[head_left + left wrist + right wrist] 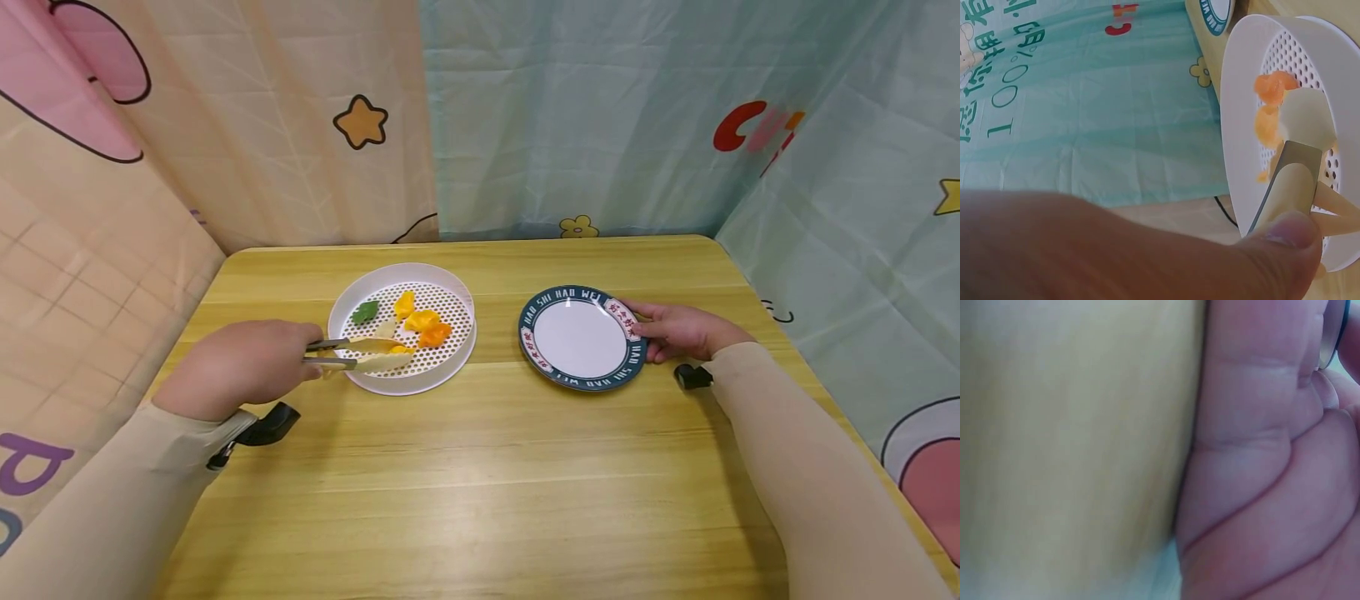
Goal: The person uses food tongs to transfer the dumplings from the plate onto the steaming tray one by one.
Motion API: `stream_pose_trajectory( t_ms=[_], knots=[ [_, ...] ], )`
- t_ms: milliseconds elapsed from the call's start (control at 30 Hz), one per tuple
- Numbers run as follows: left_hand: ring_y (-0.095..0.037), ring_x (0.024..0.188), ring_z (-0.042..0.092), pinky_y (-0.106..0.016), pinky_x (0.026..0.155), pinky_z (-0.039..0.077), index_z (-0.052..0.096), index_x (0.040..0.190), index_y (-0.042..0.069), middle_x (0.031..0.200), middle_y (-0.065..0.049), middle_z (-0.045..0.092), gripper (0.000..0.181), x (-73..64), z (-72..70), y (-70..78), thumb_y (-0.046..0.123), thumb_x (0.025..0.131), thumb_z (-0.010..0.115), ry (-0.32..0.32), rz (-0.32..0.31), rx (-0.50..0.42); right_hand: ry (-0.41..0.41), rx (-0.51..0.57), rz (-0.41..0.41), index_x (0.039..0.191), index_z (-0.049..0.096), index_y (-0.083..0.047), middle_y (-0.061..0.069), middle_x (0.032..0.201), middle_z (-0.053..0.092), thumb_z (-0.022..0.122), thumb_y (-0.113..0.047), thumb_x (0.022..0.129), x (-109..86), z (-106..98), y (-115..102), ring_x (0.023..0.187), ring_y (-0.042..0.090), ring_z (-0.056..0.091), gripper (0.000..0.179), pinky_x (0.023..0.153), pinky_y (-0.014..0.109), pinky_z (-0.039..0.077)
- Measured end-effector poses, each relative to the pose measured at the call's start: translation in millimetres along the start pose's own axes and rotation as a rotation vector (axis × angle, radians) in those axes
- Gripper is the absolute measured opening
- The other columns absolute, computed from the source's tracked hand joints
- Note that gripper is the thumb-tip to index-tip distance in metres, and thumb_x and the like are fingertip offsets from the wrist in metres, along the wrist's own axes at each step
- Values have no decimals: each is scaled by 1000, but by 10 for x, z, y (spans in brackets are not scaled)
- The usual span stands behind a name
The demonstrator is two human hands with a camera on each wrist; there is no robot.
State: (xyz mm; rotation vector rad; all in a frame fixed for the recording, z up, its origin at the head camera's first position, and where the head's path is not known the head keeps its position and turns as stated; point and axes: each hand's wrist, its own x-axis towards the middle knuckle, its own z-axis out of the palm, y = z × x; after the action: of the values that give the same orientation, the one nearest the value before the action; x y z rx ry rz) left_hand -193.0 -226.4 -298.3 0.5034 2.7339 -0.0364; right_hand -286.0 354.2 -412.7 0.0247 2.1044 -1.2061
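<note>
My left hand (247, 367) grips tongs (386, 362) with metal arms and cream tips, reaching over a round white strainer (455, 367) from its left side. On its perforated floor lie several orange and yellow pieces (422, 321) and a dark green piece (365, 312). In the left wrist view a cream tong tip (1307, 119) covers part of the yellow pieces; whether anything is pinched between the tips is unclear. Over on the right, my right hand (686, 329) pinches the rim of a white plate (577, 337) with a dark teal lettered border, thumb on top.
Both vessels stand on a light wooden table (480, 483), the strainer left of the plate with a gap between them. Patterned curtains (570, 117) hang along the table's back and sides. Dark wrist devices (272, 425) sit at both cuffs.
</note>
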Motion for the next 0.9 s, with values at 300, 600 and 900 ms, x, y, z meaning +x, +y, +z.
stream_pose_trajectory(
  t_ms=[300, 600, 900],
  knots=[
    [-19, 71, 54, -36, 62, 41, 66, 106, 15, 81, 1, 58, 17, 14, -14, 24, 29, 99, 72, -4, -2, 2, 9, -18, -12, 169, 8, -32, 2, 90, 63, 47, -31, 113, -7, 17, -8, 76, 16, 63, 68, 72, 26, 57],
    [-19, 70, 54, -35, 61, 41, 66, 109, 14, 80, 0, 59, 21, 22, -8, 33, 30, 98, 73, -10, -13, 0, 16, -6, 10, 168, 10, -36, 2, 89, 64, 50, -36, 112, -8, 37, -29, 76, 18, 62, 69, 73, 27, 57],
    [-18, 72, 55, -36, 62, 42, 66, 111, 15, 82, 1, 61, 22, -20, -6, -11, 31, 98, 73, 16, -16, -11, 17, 4, 12, 168, 10, -36, 0, 87, 63, 50, -35, 113, -29, 43, -41, 74, 17, 62, 69, 72, 26, 58]
  ],
)
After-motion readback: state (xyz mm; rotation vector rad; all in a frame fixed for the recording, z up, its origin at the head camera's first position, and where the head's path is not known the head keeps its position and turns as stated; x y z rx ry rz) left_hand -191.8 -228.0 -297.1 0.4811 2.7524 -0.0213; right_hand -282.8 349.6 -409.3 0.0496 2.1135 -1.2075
